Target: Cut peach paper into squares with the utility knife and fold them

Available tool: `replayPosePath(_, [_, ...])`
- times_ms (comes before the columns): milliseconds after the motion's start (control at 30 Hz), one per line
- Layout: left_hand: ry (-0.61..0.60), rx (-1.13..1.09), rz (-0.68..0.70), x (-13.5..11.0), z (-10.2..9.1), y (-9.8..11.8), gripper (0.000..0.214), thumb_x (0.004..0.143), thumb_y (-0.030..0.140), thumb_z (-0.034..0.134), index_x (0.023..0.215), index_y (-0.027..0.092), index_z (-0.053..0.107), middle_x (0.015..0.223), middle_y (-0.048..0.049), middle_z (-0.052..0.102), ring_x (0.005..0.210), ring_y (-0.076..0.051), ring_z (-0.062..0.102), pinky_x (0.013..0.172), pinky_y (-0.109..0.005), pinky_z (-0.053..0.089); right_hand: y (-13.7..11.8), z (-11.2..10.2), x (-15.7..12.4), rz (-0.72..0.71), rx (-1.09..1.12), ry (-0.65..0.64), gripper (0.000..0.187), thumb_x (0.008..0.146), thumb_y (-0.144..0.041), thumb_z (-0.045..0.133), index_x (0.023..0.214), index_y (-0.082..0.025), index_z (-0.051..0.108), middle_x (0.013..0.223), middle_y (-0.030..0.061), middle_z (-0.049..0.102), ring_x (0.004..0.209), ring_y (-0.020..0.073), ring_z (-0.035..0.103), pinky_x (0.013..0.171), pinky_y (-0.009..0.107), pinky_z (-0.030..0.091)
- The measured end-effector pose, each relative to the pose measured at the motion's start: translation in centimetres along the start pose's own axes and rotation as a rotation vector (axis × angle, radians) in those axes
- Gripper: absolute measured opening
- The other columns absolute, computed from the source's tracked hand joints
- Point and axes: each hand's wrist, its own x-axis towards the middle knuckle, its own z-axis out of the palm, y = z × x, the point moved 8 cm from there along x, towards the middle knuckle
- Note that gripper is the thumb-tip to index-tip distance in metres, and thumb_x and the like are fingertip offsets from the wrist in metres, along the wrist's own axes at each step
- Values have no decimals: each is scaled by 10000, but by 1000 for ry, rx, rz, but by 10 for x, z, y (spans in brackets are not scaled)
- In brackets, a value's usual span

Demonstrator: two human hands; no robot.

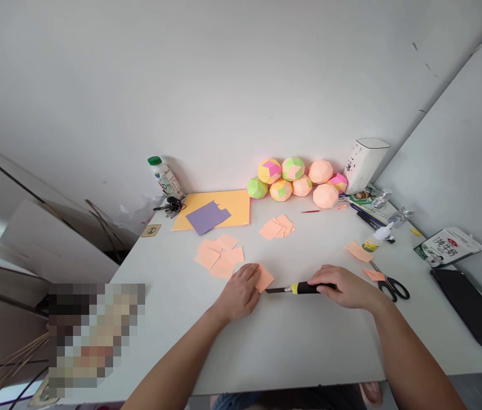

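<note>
My left hand (243,290) rests on the table, its closed fingers holding down a small peach paper piece (265,278). In my right hand (338,286) is a black and yellow utility knife (303,288), lying nearly level with its blade toward the left. The blade tip is at the lower edge of that paper, close to my left fingertips; whether it touches cannot be made out. Several loose peach paper pieces (219,256) lie just beyond my left hand. A smaller overlapping pile of peach pieces (277,226) sits farther back.
Several faceted paper balls (325,195) line the wall beside a white container (364,164). Scissors (394,288), a glue bottle (377,237) and a black phone-like slab (477,307) are on the right. Purple paper (207,218) overlaps a yellow sheet (236,208); keys (174,205) and a bottle (166,177) stand left.
</note>
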Motion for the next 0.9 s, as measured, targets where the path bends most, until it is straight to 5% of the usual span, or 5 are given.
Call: replayPosePath(900, [6, 6, 1, 1, -2, 2, 263, 826, 153, 376, 1037, 169, 533, 1221, -149, 508, 1158, -297, 456, 951, -497, 435, -1, 2, 1, -12, -1, -1, 293, 894, -290, 465, 1099, -237, 667, 1005, 60, 682, 969, 232, 560, 829, 376, 459])
